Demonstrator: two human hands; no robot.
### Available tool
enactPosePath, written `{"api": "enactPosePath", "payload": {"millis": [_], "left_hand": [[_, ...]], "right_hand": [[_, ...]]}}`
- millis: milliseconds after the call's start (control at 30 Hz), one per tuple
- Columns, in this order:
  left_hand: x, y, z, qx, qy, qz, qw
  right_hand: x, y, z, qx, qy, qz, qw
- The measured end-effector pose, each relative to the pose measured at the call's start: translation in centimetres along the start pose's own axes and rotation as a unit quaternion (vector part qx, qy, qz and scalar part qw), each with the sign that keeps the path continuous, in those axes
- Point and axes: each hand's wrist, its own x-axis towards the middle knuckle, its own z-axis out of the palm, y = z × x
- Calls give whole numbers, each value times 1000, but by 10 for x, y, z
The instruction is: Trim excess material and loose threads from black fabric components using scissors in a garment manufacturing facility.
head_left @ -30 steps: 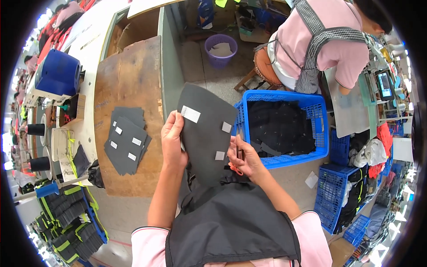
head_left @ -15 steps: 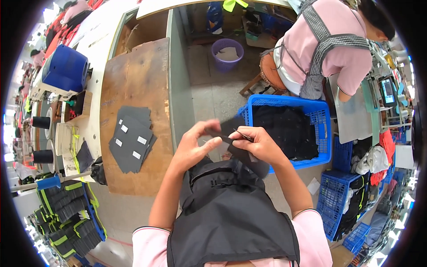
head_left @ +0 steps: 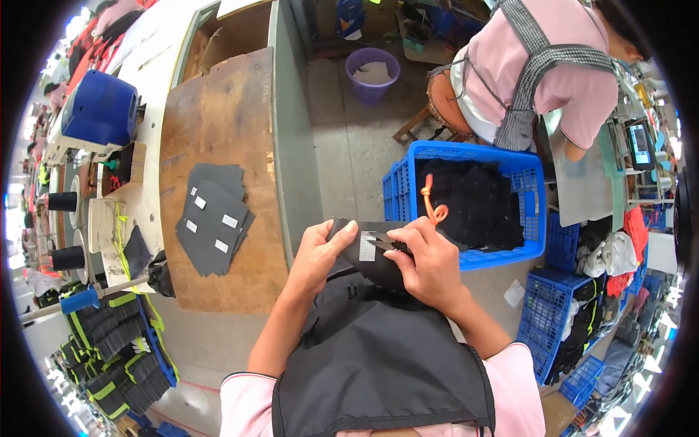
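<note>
My left hand (head_left: 314, 255) pinches the left edge of a dark grey fabric piece (head_left: 382, 271) between thumb and fingers, in front of my black apron. A white label (head_left: 368, 247) faces up on the piece. In my right hand (head_left: 432, 268) are dark thread snips (head_left: 384, 243), whose blade tips reach over the label's right side. An orange cord (head_left: 438, 213) rises from the top of the right hand; where it is tied is hidden. Similar grey fabric pieces (head_left: 215, 255) with white labels lie overlapping to my left.
The pieces rest on a worn wooden board (head_left: 211, 131). Ahead to the right stands a blue crate (head_left: 466, 151) of black fabric. Beyond it, a person in pink (head_left: 568, 87) sits at a sewing table. A purple basket (head_left: 373, 93) stands on the floor farther away.
The fabric piece is turned so its white label shows, and my left hand has taken its edge. The snips now point left over the label. The orange cord has come into view.
</note>
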Motion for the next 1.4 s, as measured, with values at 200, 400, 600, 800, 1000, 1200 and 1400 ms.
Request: {"api": "enactPosePath", "payload": {"millis": [200, 400, 600, 800, 1000, 1200, 1400], "left_hand": [[-1, -2, -4, -11, -7, -17, 1000], [-3, -3, -7, -11, -10, -16, 1000], [-4, 0, -4, -15, -19, -4, 1000], [-2, -1, -4, -29, -17, -11, 999], [2, -2, -4, -19, -14, -15, 1000], [-2, 2, -5, -37, -4, 7, 999], [-2, -1, -20, -44, 11, 9, 999]], "right_hand": [[4, 1, 6, 10, 24, -47, 999], [3, 1, 5, -33, 43, -84, 995], [4, 0, 4, -7, 38, -53, 998], [2, 6, 8, -13, 84, -66, 994], [3, 5, 11, -45, 60, -54, 996], [4, 31, -2, 164, 99, 157, 969], [-1, 64, 23, 626, -157, 415, 642]]}}
